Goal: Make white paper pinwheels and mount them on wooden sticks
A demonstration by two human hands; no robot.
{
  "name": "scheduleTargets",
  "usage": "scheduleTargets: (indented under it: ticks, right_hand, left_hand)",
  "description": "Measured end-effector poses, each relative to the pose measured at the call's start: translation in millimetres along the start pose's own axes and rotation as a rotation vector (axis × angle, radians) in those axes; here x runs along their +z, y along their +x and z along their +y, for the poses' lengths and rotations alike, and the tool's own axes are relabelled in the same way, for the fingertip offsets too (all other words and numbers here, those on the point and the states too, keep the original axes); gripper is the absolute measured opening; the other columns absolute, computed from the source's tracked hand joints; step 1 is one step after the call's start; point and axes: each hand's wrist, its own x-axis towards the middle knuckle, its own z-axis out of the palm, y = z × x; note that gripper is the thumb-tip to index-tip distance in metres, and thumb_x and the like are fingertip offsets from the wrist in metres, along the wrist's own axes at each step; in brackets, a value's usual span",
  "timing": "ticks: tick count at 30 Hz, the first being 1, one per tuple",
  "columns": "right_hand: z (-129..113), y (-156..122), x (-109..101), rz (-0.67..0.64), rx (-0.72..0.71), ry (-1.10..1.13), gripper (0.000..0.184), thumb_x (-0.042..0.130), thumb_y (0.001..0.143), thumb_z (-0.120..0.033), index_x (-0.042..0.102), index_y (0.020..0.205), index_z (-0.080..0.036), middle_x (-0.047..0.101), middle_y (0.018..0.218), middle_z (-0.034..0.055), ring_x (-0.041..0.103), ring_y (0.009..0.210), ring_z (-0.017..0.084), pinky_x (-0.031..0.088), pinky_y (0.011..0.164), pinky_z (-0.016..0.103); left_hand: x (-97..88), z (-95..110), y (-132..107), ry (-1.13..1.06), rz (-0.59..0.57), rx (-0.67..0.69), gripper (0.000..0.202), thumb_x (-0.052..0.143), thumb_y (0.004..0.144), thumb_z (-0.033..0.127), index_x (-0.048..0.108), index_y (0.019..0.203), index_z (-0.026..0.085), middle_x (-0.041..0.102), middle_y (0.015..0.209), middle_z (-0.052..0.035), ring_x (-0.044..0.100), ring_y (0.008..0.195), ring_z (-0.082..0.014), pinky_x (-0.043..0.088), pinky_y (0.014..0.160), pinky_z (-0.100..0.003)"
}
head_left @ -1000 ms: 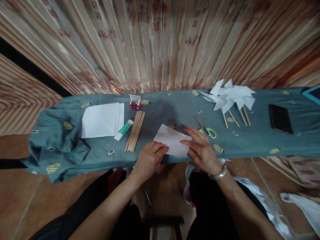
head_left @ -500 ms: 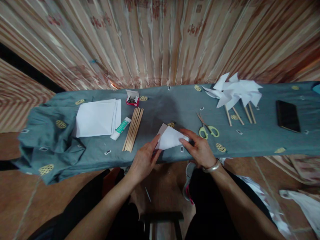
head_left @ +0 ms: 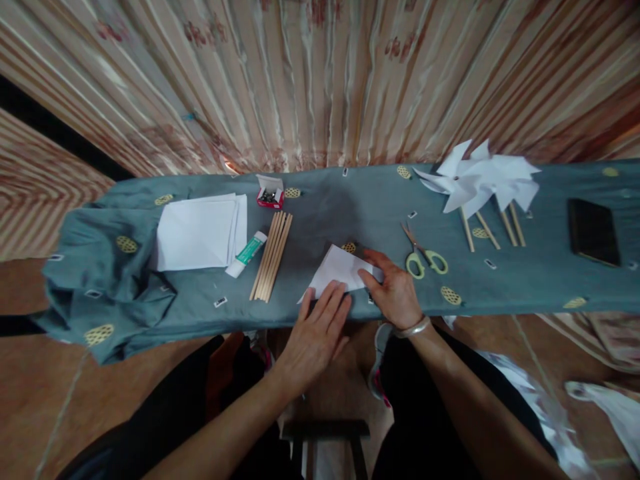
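Observation:
A folded sheet of white paper (head_left: 340, 265), roughly triangular, lies near the front edge of the cloth-covered table. My left hand (head_left: 315, 331) rests flat with fingers outstretched over the paper's lower edge. At the paper's right corner, my right hand (head_left: 397, 293) grips it between thumb and fingers; a silver bangle circles that wrist. Scissors with light green handles (head_left: 421, 257) lie just right of the right hand. Left of the paper is a row of wooden sticks (head_left: 271, 257), with a glue stick (head_left: 247, 254) beside them.
A stack of white paper (head_left: 197, 233) lies on the left. Behind the sticks stands a small open red box (head_left: 270, 192) of metal pins. White paper pinwheels (head_left: 480, 177) on sticks lie at the back right, near a dark phone (head_left: 593, 231). A striped curtain (head_left: 310, 87) hangs behind the table.
My left hand has let go of the paper's left side and now lies flat on its lower edge. The paper has been turned down onto the table. My right hand keeps its corner.

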Motion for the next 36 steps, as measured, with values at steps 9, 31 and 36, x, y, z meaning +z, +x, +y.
scheduleTargets:
  ticks: [9,31,36]
  right_hand:
    - [0.5,1.8,4.2,0.031,-0.027,-0.056,0.040,0.052,0.088,-0.035,0.061,0.123,-0.018,0.074,0.104,0.0112,0.069,0.097,0.029,0.054,0.087,0.043]
    - [0.5,5.8,8.0,0.018,-0.090,-0.101,0.039,0.048,0.092,-0.039,0.060,0.123,-0.018,0.073,0.104,0.0110,0.068,0.096,0.028,0.054,0.087,0.041]
    - [0.7,6.6,10.1,0.038,-0.077,-0.086,0.037,0.050,0.090,-0.038,0.061,0.122,-0.021,0.074,0.101,0.0083,0.068,0.094,0.027,0.054,0.086,0.041]
  left_hand:
    - [5.3,-0.5,-2.9,0.034,-0.065,-0.045,0.069,0.062,0.086,0.030,0.034,0.144,0.006,0.030,0.155,-0.0240,0.017,0.148,-0.0356,0.025,0.116,-0.057]
    - [6.8,4.8,-6.9,-0.014,-0.110,-0.075,0.077,0.069,0.082,0.032,0.032,0.144,0.007,0.024,0.155,-0.0295,0.009,0.147,-0.0409,0.026,0.113,-0.063]
    - [6.5,4.9,-6.1,-0.027,-0.101,-0.080,0.073,0.067,0.083,0.031,0.033,0.144,0.011,0.024,0.157,-0.0252,0.005,0.148,-0.0402,0.025,0.113,-0.065]
